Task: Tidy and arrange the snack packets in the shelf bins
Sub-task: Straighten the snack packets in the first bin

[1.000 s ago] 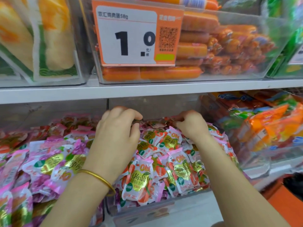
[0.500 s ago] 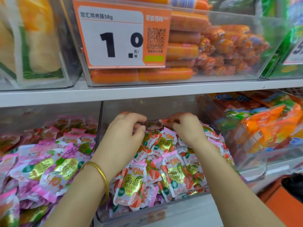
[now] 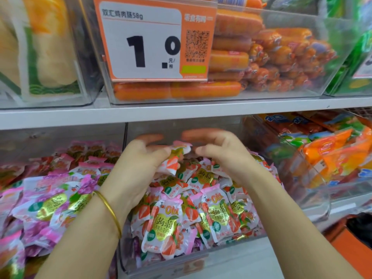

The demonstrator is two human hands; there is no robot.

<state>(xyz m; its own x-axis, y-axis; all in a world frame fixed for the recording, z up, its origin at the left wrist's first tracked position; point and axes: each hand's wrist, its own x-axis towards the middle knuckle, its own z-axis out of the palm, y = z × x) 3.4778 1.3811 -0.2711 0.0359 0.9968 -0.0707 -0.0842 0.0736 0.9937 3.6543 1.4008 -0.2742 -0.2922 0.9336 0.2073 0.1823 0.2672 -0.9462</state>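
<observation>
The middle bin [image 3: 231, 253] on the lower shelf is clear plastic and heaped full with small strawberry jelly packets [image 3: 167, 224], lying in every direction. Above the back of the heap the left hand [image 3: 138, 164] holds one lifted packet [image 3: 173, 160] under the thumb. The right hand [image 3: 223, 156] is beside it with fingers half spread and holding nothing. Motion blur hides whether it touches the packet.

These packets look light and soft, with a glossy film that is probably slippery. The filling should give under pressure, so the flat sealed edge at the top is the safer place to pinch. A loose heap like this will likely slide when one packet is pulled.

The white shelf board [image 3: 201, 109] runs across above the bin and leaves the hands little room. On it stands a bin of orange sausages [image 3: 231, 61] with a price card [image 3: 145, 41]. Neighbour bins hold purple packets [image 3: 50, 202] on the left and orange bags [image 3: 332, 158] on the right, both close.
</observation>
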